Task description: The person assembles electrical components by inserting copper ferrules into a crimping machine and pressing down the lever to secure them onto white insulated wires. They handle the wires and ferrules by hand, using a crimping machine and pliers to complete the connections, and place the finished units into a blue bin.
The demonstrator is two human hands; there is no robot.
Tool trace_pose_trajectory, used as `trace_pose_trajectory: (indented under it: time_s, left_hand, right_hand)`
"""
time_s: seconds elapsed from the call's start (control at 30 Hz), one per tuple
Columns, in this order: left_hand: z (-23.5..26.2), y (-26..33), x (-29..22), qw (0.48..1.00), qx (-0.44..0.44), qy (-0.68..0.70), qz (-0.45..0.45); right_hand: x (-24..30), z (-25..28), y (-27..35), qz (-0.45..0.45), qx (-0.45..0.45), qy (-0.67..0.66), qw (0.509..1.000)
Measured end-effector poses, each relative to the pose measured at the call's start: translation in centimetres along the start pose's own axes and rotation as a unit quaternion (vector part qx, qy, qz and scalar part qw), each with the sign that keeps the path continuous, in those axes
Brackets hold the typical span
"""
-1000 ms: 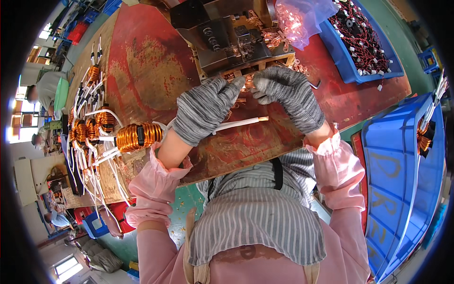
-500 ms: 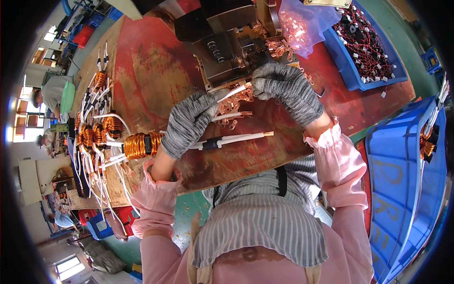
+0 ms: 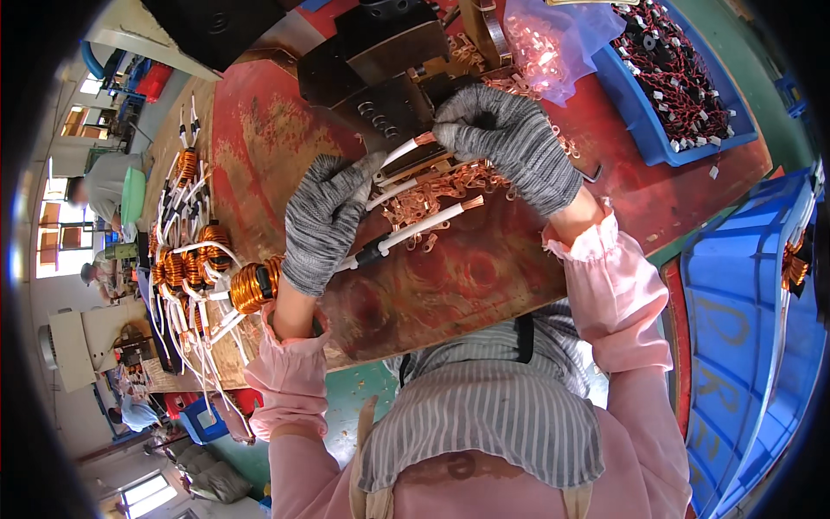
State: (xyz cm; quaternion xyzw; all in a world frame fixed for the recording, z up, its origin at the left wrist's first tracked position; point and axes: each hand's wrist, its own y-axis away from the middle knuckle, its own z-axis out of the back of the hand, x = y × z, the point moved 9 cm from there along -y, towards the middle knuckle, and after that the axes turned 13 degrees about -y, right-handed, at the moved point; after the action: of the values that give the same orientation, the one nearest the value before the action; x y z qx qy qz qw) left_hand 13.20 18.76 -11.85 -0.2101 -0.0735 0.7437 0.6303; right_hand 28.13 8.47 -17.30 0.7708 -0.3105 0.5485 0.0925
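Note:
In its grey knitted glove, my left hand (image 3: 327, 223) is closed around the white leads of a copper-wound coil (image 3: 256, 287). One white lead (image 3: 401, 154) sticks out past its fingertips, its bare copper end up against my right hand (image 3: 512, 145). That gloved hand is closed in a pinch at the lead's tip; whether a terminal sits between the fingers is hidden. A second white lead (image 3: 432, 224), with a black sleeve and stripped copper tip, slants out below. Copper ring terminals (image 3: 415, 208) lie heaped under the hands, in front of a black metal press (image 3: 380, 73).
More coils with white leads (image 3: 186, 270) are piled at the table's left. A clear bag of copper terminals (image 3: 538, 56) and a blue bin of red-black wires (image 3: 661, 95) stand at the back right. A large blue crate (image 3: 735, 346) is beside me. People work far left.
Both hands have moved up and slightly left, nearer the press, with the lead between them. The coil's leads now slant upward more. The view has shifted a little.

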Motion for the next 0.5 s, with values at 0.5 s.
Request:
trace_pose_trajectory:
  time_s: [0.5]
  left_hand:
    - [-0.5,-1.3,0.7,0.998,0.003,-0.063,-0.004]
  right_hand:
    - [-0.5,1.3,-1.7,-0.028,-0.013,-0.087,0.996]
